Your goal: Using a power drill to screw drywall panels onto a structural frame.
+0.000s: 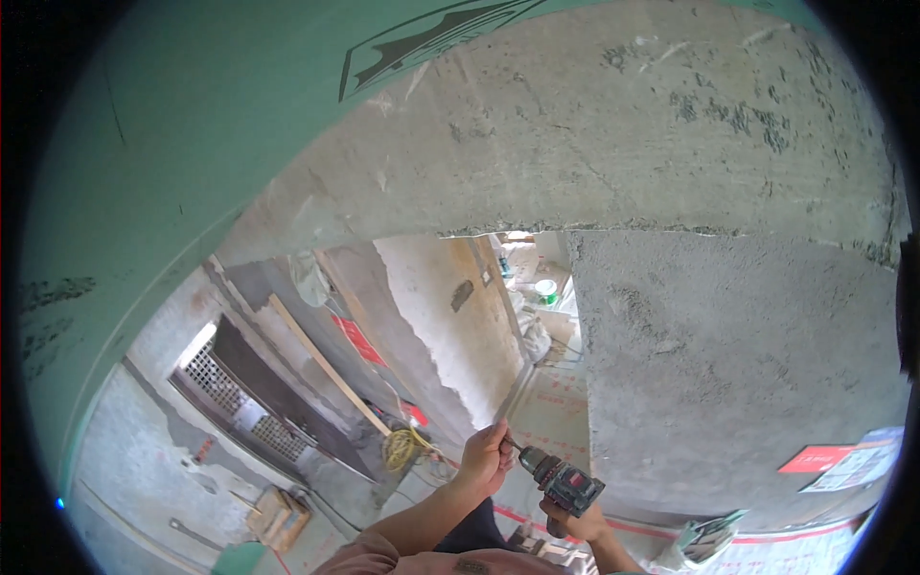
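Note:
My right hand (577, 523) is wrapped round the handle of a black and red cordless drill (565, 484). The drill is tilted, its chuck aimed up and to the left, and a thin bit (515, 444) sticks out of it. At the bit's tip my left hand (487, 460) is closed, thumb and fingers pressed together. Whatever it pinches is too small or too hidden to make out. Both hands are low in the picture, in front of my body, and apart from the walls.
A green board (192, 125) spans the upper left, close overhead, beside a rough concrete beam (575, 144). A bare plaster wall (738, 374) stands to the right. At the left are a dark door (273, 402), a leaning wooden strip (331, 364), coiled yellow hose (401, 448) and a wooden stool (278, 517).

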A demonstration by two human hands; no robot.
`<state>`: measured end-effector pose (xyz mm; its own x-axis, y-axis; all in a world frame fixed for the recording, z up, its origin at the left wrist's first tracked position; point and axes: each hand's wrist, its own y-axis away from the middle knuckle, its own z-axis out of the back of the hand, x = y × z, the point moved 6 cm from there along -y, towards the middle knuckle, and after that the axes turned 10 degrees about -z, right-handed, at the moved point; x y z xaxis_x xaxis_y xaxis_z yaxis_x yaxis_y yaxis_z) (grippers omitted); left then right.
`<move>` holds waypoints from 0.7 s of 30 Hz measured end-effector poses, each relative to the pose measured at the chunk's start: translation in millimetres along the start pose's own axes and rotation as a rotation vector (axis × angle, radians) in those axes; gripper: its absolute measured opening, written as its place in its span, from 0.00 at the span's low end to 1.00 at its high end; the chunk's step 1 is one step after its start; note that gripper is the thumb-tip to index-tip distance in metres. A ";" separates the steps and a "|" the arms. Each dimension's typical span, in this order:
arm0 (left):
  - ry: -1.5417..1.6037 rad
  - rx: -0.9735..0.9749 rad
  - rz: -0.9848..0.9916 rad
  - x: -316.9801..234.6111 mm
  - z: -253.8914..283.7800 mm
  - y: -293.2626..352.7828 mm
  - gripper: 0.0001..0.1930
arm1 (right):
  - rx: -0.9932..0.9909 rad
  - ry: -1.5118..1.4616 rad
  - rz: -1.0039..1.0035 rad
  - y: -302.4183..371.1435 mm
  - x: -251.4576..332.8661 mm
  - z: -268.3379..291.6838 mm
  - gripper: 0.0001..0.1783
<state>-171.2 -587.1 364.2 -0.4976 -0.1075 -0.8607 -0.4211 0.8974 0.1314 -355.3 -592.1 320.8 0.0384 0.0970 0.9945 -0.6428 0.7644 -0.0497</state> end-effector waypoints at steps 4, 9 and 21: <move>0.001 0.002 0.021 4.3 -13.6 -9.3 0.14 | -0.137 -0.054 -0.068 1.4 -15.6 0.3 0.13; 0.008 0.132 0.038 -23.7 -25.2 -22.9 0.14 | -0.214 -0.093 -0.095 -10.0 -11.0 -7.9 0.12; 0.436 0.080 0.591 -122.2 22.4 -41.7 0.10 | -0.535 0.781 0.601 -101.0 257.3 -79.4 0.25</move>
<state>-75.8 -601.9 452.9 -0.8874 0.2580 -0.3819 0.0585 0.8850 0.4619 -219.8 -593.7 574.4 0.4230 0.7719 0.4746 -0.3140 0.6162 -0.7223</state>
